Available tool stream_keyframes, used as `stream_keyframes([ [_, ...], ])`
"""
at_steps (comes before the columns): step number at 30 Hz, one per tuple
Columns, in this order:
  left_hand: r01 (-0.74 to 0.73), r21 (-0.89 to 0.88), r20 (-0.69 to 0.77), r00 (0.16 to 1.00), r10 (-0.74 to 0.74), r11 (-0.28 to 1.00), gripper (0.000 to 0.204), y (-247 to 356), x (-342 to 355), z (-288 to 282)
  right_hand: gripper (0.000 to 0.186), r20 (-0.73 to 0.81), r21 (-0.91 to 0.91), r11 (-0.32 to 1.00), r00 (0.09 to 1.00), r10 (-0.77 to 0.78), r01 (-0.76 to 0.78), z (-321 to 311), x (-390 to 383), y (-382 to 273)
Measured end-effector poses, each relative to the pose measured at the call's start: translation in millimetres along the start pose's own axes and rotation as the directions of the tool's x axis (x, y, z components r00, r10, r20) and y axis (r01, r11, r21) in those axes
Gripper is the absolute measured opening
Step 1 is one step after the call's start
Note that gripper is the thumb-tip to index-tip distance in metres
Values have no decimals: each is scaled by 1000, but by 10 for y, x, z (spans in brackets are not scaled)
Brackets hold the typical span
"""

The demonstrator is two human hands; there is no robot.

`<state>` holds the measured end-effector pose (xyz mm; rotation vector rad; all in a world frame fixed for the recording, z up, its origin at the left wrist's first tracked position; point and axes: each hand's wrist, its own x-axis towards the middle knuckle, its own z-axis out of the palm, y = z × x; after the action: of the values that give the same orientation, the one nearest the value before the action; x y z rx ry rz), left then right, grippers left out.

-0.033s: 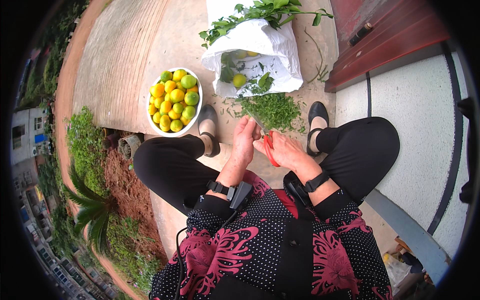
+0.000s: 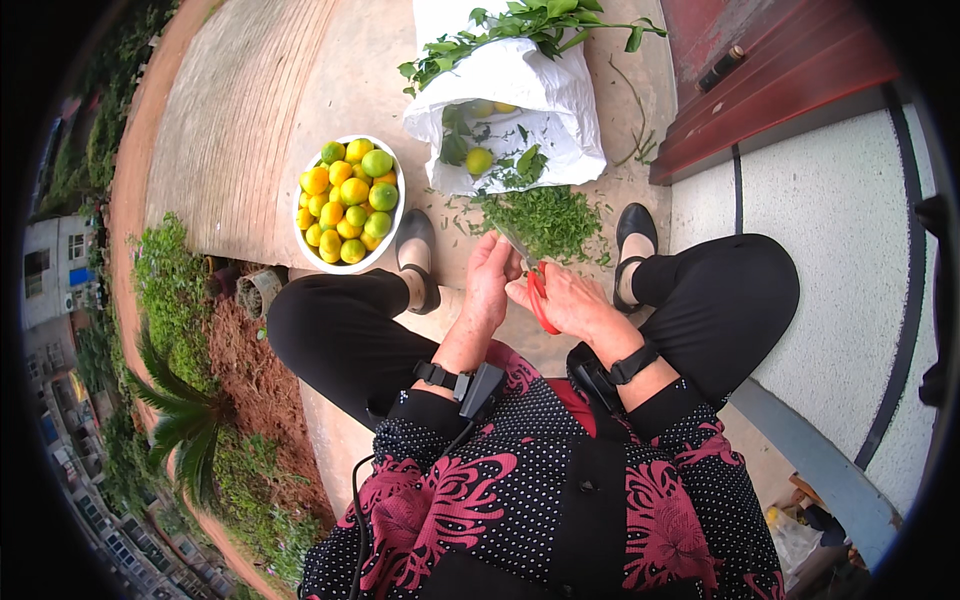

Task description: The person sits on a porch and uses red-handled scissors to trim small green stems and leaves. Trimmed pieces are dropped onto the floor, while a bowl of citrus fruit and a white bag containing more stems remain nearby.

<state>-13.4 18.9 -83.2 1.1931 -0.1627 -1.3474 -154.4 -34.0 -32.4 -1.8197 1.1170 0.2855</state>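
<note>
My right hand (image 2: pixel 572 300) grips a pair of scissors (image 2: pixel 541 302) with red handles, their blades pointing up and left. Close beside them my left hand (image 2: pixel 490 270) is closed in a pinch near the blades; whatever it holds, if anything, I cannot make out. Beyond both hands lies a heap of finely cut green leaves (image 2: pixel 550 222) on the ground. Behind the heap a white sack (image 2: pixel 545 95) lies with its mouth toward me. A few yellow-green citrus fruits (image 2: pixel 479 161) and leaf scraps show inside it.
A white bowl (image 2: pixel 300 248) heaped with orange and green citrus fruits (image 2: pixel 354 190) stands left of my feet. Leafy branches (image 2: pixel 520 25) rest across the sack. A dark red door (image 2: pixel 770 90) is at the right; a planted bed with a spiky palm (image 2: pixel 190 415) lies at the left.
</note>
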Motion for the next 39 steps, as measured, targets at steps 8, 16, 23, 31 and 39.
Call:
stream_keyframes([
  [8,-28,54,167,986,18,998,14,4,22,-37,86,-74,-100,995,997,3,-10,-79,-41,-35],
  [16,-44,72,174,984,31,996,14,-10,8,-36,87,-86,-125,992,996,-27,16,-144,-69,-49],
  [23,-49,-5,145,988,49,999,13,13,9,-23,91,-123,-154,988,992,-16,-3,-90,-46,-14],
  [31,-22,-9,236,971,23,1000,12,35,11,-34,75,-163,-162,983,980,-116,89,-134,-80,-23],
  [39,-6,-31,179,984,11,999,12,-26,40,-57,74,-158,-158,984,982,-108,83,-89,-51,-20],
])
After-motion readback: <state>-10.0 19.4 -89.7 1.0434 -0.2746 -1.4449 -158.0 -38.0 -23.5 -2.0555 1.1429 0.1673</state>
